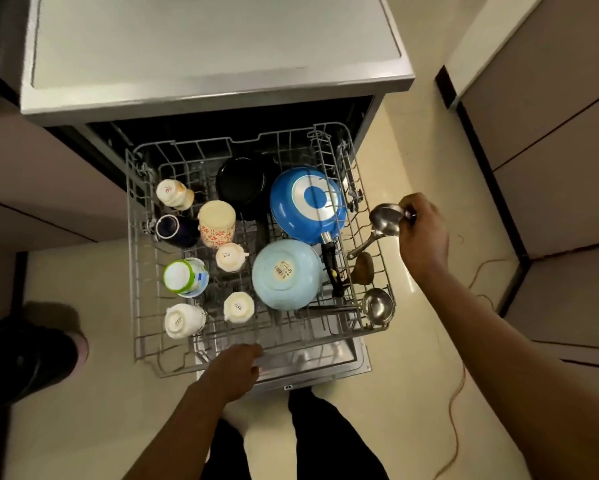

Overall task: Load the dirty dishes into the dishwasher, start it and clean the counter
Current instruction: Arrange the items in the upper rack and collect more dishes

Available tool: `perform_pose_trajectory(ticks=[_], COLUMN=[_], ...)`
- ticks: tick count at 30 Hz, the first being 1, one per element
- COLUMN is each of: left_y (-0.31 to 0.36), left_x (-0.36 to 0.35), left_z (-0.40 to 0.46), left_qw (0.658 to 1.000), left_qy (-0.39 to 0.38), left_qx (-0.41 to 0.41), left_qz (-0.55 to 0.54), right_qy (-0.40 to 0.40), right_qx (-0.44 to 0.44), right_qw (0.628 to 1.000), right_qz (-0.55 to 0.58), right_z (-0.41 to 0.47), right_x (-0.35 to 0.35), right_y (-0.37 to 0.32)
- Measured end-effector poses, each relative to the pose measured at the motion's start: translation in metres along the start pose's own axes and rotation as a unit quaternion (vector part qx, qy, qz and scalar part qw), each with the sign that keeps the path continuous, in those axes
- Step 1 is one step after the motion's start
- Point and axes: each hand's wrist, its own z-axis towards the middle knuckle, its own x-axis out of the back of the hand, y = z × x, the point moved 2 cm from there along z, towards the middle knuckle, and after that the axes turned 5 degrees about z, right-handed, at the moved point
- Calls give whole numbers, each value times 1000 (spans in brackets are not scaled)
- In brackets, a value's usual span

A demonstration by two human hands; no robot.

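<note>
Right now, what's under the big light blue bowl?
The light blue bowl sits upside down on the wire rack, its stickered base facing up. The blue pan's black handle runs beside it. Whatever is beneath the bowl is covered.
</note>
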Motion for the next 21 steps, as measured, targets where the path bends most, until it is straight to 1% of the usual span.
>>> perform_pose_trajectory(ticks=[4, 5, 8, 10, 14, 16, 17, 18, 20, 21], left_y=[4, 4, 0, 0, 2, 2, 3, 3, 5, 7], left_x=[2, 2, 3, 4, 4, 5, 5, 4, 4, 4], left_z=[1, 2, 1, 2, 3, 2, 1, 0, -2, -3], left_qw=[1000, 1000, 1000, 1000, 1000, 1000, 999, 999, 998, 998], left_qy=[-4, -6, 2, 6, 16, 23, 26, 33, 52, 58], left_qx=[-2, 1, 9, 12, 9, 17, 22, 27, 33, 36], left_qz=[-4, -6, -7, -10, -3, 4, 7, 8, 5, 6], right_qy=[-27, -47, -141, -179, -198, -191, -171, -135, -41, -14], right_qx=[-15, -25, -78, -121, -155, -162, -157, -140, -51, 7], right_qw=[999, 998, 984, 972, 963, 964, 968, 977, 994, 997], right_qz=[-26, -35, -73, -90, -100, -93, -91, -91, -89, -80], right_z=[0, 1, 0, 1, 6, 5, 3, -1, -14, -25], right_x=[-16, -22, -38, -45, -49, -48, -46, -43, -34, -32], right_y=[19, 25, 40, 48, 57, 59, 58, 56, 47, 40])
